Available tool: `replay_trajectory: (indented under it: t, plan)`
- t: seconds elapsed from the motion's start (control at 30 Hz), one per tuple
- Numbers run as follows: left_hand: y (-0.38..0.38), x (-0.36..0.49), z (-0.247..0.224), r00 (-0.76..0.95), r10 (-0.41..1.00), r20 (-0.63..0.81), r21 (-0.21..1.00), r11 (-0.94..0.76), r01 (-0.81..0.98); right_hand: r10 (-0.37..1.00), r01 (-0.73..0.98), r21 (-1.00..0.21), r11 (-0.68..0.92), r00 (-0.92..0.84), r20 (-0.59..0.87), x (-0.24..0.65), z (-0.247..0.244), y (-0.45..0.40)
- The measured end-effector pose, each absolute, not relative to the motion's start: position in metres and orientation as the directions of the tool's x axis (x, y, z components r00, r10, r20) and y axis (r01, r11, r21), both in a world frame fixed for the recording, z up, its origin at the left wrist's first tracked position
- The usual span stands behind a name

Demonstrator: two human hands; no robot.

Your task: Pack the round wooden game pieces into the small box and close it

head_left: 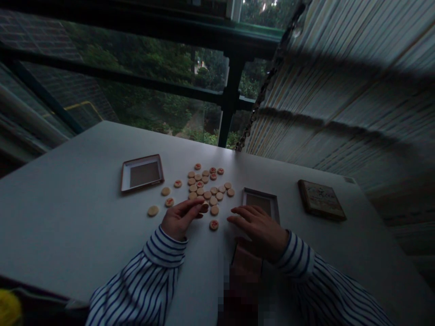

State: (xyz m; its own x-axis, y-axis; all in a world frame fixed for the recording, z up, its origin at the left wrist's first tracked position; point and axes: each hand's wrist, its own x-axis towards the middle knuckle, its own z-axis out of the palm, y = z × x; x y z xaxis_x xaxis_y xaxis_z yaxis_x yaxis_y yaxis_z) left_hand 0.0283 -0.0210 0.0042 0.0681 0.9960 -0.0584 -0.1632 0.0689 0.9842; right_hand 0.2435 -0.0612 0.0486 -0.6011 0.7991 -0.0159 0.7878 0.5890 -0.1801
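Note:
Several round wooden pieces (213,200) lie loosely grouped on the white table, a few with red markings facing up. At the near edge of the group, my left hand (181,217) pinches a round piece (204,208) between thumb and fingers. My right hand (260,228) hovers to the right of the pieces with its fingers apart and nothing in them, partly covering an open grey tray (277,209). One red-marked piece (214,225) lies between my two hands.
A shallow box lid (162,170) lies left of the pieces. Far right is a closed wooden box (321,200). Something reddish (247,262) lies below my right hand, partly blurred. The white table (84,203) reaches to a window; a pale curtain hangs right.

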Motion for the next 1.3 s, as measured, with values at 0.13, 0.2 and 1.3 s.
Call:
replay_trajectory:
  t: [0.13, 0.2, 1.3]
  plan:
    - [-0.021, 0.028, 0.004, 0.065, 0.996, -0.062, 0.981, 0.072, -0.179, 0.791, 0.787, -0.167, 0.595, -0.610, -0.055, 0.248, 0.044, -0.066]
    - [-0.021, 0.028, 0.004, 0.062, 0.996, -0.065, 0.980, 0.075, -0.182, 0.787, 0.785, -0.164, 0.598, -0.613, -0.065, 0.249, 0.043, -0.068]
    - [-0.019, 0.024, 0.005, 0.066, 0.995, -0.068, 0.976, 0.080, -0.201, 0.797, 0.805, -0.123, 0.581, -0.533, 0.283, 0.199, 0.060, -0.035]
